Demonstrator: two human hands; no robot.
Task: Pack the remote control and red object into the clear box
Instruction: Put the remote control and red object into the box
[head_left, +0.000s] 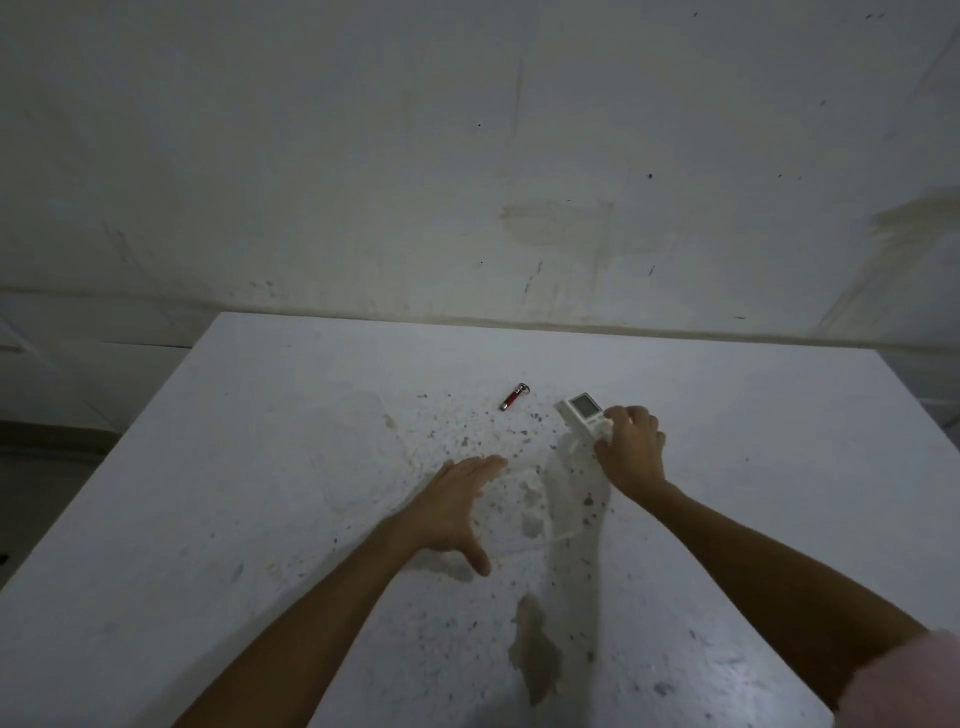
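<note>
Remote control (583, 415), white with its screen end toward the upper left, lies right of frame centre, long axis diagonal; the right hand (631, 448) pinches its near end. One red object (514, 397) lies apart to its left. One clear box (524, 499), barely visible, sits between the hands; the left hand (457, 501) spreads flat beside it.
</note>
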